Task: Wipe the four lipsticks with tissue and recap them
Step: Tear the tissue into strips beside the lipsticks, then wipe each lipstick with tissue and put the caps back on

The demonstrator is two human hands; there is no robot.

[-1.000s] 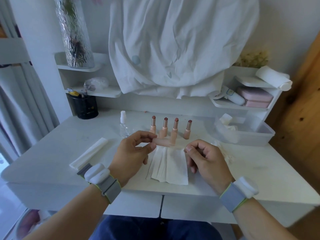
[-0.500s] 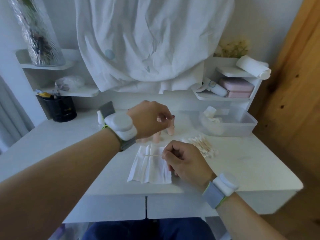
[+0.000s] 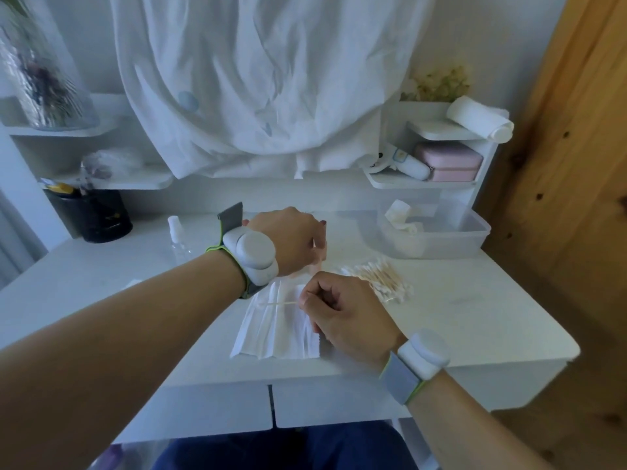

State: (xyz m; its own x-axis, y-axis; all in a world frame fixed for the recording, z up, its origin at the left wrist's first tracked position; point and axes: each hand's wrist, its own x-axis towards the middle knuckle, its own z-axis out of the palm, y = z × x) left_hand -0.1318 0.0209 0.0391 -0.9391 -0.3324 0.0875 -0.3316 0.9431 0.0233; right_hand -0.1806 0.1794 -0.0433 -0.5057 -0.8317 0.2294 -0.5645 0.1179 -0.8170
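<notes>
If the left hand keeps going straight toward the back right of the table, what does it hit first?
Probably the lipstick just past the left hand, whose fingers already seem to touch it. Beyond it sits the clear plastic bin. Depth is uncertain.

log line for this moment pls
left hand grips lipstick at back of row | right hand pinches cotton swab over tissue | wiping not yet begun

Tissue (image 3: 278, 330) lies before the lipsticks (image 3: 320, 247), cotton swabs (image 3: 380, 278) right, tub (image 3: 475, 239) behind them.
</notes>
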